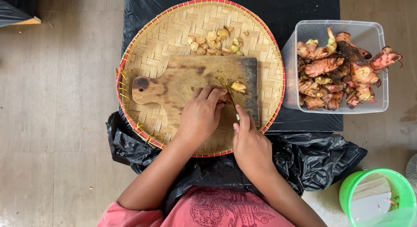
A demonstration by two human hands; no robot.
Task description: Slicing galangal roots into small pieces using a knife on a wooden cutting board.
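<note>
A worn wooden cutting board (173,81) lies inside a round woven bamboo tray (147,44). My left hand (200,115) presses a piece of pinkish root down on the board, fingers curled over it so most of it is hidden. My right hand (249,144) grips a knife (233,103) whose thin blade runs up beside the left fingertips. A cut yellowish slice (238,86) rests just beyond the blade. Several cut pieces (215,42) are heaped on the tray past the board.
A clear plastic tub (373,36) at the right holds several whole pink-brown roots (336,72). A black plastic sheet (321,155) lies under the tray. A green bucket (375,198) stands at the lower right on the grey floor.
</note>
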